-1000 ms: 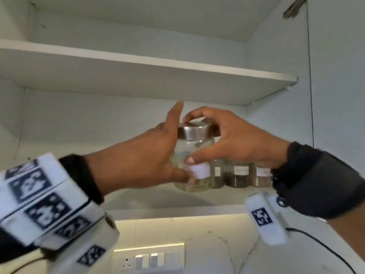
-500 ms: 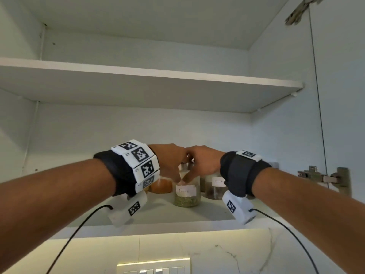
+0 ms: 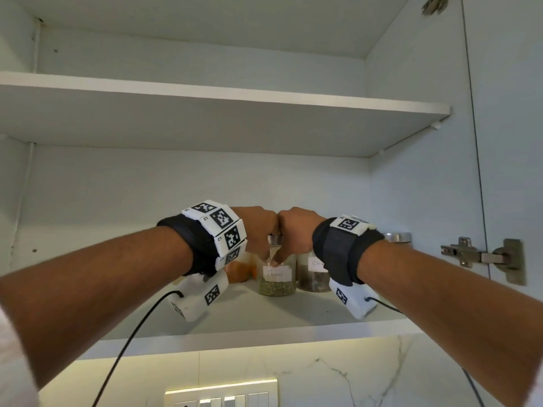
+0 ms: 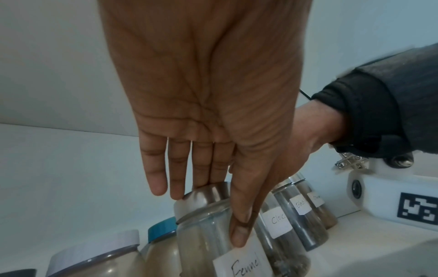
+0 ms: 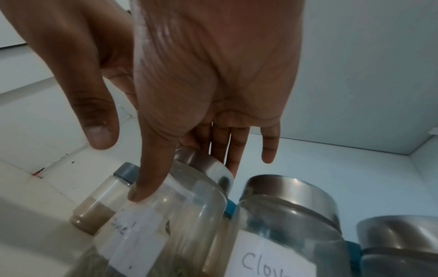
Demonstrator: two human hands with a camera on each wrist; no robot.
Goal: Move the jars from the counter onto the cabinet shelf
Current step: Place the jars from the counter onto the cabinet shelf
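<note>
The fennel jar (image 3: 276,274) stands upright on the cabinet shelf (image 3: 264,337), mid-width and set back from its front edge, just beside the clove jar (image 3: 313,271). The left hand (image 4: 208,116) and right hand (image 5: 208,78) both have straight fingers, thumbs on the glass. To finish well, lift both hands off straight upward (not sideways), so the 2 neighbouring jars stay undisturbed.

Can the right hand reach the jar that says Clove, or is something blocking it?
Probably yes. The right hand is on the glass Fennel jar with the steel lid, and the glass Clove jar with the steel lid stands right beside it on the white cabinet shelf, with nothing over its lid.
</note>
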